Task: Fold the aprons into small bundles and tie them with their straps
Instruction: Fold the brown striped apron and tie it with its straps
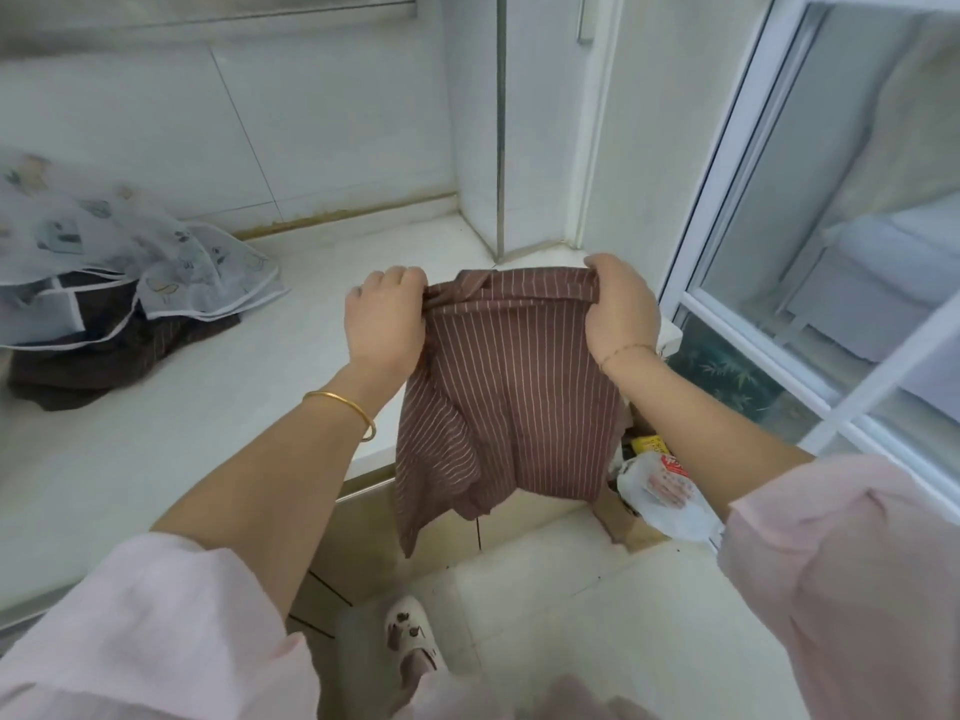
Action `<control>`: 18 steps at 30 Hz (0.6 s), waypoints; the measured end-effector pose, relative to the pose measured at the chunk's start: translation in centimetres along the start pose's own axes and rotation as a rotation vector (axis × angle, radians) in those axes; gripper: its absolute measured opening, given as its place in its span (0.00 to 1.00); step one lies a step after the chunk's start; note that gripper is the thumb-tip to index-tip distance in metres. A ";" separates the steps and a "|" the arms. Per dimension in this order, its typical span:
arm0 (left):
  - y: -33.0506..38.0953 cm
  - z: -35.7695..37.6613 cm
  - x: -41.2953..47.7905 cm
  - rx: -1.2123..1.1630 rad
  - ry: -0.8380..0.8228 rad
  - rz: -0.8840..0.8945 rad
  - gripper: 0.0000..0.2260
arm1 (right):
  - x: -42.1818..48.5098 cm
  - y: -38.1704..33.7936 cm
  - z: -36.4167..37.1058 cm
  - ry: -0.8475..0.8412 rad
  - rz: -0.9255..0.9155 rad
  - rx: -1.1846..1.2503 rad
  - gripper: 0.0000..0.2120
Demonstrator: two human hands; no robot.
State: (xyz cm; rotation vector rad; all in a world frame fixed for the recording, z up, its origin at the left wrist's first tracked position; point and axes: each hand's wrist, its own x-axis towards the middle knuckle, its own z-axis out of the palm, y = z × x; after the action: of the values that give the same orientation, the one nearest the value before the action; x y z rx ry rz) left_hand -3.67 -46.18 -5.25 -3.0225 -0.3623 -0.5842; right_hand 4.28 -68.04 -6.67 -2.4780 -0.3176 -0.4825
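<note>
Both hands grip one striped brown apron (506,387) by its top edge: left hand (384,319) fingers curled shut on the left corner, right hand (621,304) likewise on the right. It hangs over the white ledge (218,407) edge. One pile (104,288) of aprons lies far left.

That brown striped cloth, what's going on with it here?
A person holds the brown striped apron up by its top edge, left hand and right hand each gripping a corner. It hangs over the edge of the white ledge, not yet bundled or tied. More aprons lie in a pile at the ledge's left end.
</note>
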 end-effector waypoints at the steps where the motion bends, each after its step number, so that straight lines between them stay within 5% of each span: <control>1: -0.1 0.3 -0.4 -0.090 -0.209 0.031 0.10 | -0.6 0.3 0.4 -0.121 -0.047 -0.016 0.22; 4: 0.4 1.5 -3.3 0.158 -1.347 0.079 0.11 | -3.4 1.8 1.8 -1.262 0.036 -0.468 0.18; 5: 0.2 2.0 -4.2 0.199 -1.551 0.014 0.14 | -3.9 2.3 2.2 -1.439 0.136 -0.562 0.18; 6: -0.1 2.5 -4.4 0.151 -1.605 -0.070 0.15 | -4.1 2.7 2.5 -1.419 0.145 -0.570 0.16; 8: -0.5 2.6 -3.9 0.037 -1.484 -0.153 0.14 | -3.1 1.7 2.8 -1.274 0.032 -0.597 0.05; 12: -1.3 -0.8 -2.0 0.143 -1.019 -0.102 0.08 | 0.0 -1.3 2.6 -1.044 -0.088 -0.356 0.10; 18: -8.6 -6.3 1.7 -0.132 -1.020 -0.449 0.13 | 2.2 -8.6 1.2 -0.850 -0.056 0.400 0.04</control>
State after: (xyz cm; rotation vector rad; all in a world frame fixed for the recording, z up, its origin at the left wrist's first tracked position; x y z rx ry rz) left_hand -6.45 -38.01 1.23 -3.0860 -1.0535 1.0371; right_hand 3.76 -60.19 -2.33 -2.1471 -0.7294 0.5966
